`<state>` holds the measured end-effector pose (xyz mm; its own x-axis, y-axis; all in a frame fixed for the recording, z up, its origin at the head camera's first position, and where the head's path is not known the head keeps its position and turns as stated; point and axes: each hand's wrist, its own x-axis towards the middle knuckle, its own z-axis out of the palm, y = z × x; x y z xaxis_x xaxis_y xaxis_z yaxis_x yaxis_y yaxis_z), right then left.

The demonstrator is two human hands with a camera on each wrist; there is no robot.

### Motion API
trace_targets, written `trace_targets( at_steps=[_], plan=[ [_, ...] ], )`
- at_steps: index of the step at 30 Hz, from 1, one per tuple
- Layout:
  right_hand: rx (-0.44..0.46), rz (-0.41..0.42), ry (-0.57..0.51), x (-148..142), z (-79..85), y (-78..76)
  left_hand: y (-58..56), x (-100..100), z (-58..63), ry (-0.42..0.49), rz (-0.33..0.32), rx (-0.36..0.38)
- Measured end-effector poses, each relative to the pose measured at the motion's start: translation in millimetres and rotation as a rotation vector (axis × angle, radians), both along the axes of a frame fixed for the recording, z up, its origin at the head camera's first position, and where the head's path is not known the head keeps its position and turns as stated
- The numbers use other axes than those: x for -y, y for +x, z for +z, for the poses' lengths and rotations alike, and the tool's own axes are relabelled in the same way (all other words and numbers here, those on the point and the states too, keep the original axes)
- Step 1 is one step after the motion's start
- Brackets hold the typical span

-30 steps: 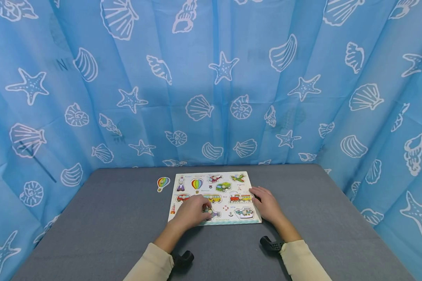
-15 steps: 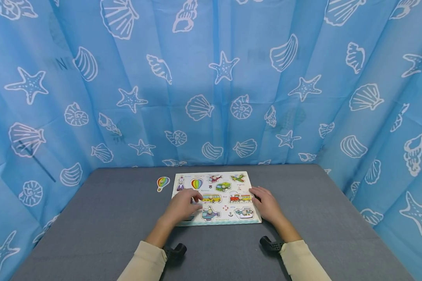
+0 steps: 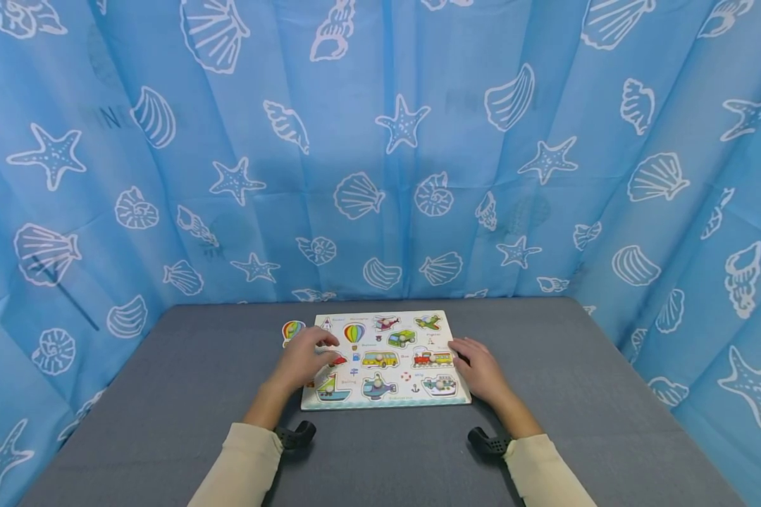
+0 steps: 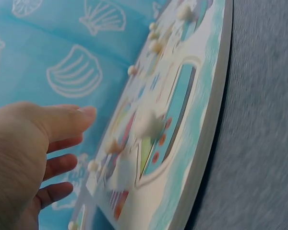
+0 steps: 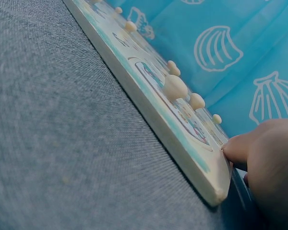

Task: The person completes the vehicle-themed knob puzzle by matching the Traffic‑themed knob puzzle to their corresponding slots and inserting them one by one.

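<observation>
A white wooden peg puzzle board (image 3: 418, 403) lies on the grey table, with pictures of vehicles and round knobs. My left hand (image 3: 299, 362) is over its left edge, fingers parted and holding nothing; it partly covers the rocket and the red car. In the left wrist view, a gap shows between thumb and fingers, beside the knob of the sailboat piece (image 4: 175, 117). A loose hot-air balloon piece (image 3: 292, 329) lies left of the board, just beyond that hand and partly hidden. My right hand (image 3: 484, 371) rests at the board's right edge, its thumb touching the top near a corner (image 5: 221, 191).
The balloon picture (image 3: 354, 332) on the board shows no visible knob. Grey cloth covers the table (image 3: 380, 458) around the board. A blue curtain (image 3: 380, 155) with shell and starfish prints hangs behind and at the sides. Black straps sit on both wrists.
My left hand has moved from the submarine piece leftward and away from me, up to the board's left edge, uncovering the submarine and sailboat. The right hand stays put.
</observation>
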<state>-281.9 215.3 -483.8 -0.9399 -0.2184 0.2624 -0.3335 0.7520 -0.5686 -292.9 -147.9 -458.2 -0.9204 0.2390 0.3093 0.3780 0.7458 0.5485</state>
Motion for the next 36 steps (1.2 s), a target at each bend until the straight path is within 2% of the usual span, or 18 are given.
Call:
trace_targets(
  at_steps=[7,13,19,22,27,36],
  plan=[
    [-0.01,0.0,-0.011,0,-1.1,1.3,-9.3,16,-4.5,-0.035,0.024,-0.033],
    [-0.008,0.007,-0.017,1,-1.3,1.8,-16.8,31,-8.0,-0.068,0.043,-0.011],
    [-0.017,0.006,-0.014,1,-1.4,0.0,-24.3,44,-7.9,-0.129,0.119,0.005],
    [-0.004,0.005,-0.014,1,-0.8,-0.4,-26.8,50,-7.6,-0.142,0.161,0.038],
    [-0.005,0.008,-0.022,0,2.0,-0.5,-30.3,54,-5.5,-0.141,0.199,0.095],
    [-0.009,-0.001,-0.01,0,0.1,1.4,-34.0,55,-9.3,-0.184,0.237,0.116]
  ],
)
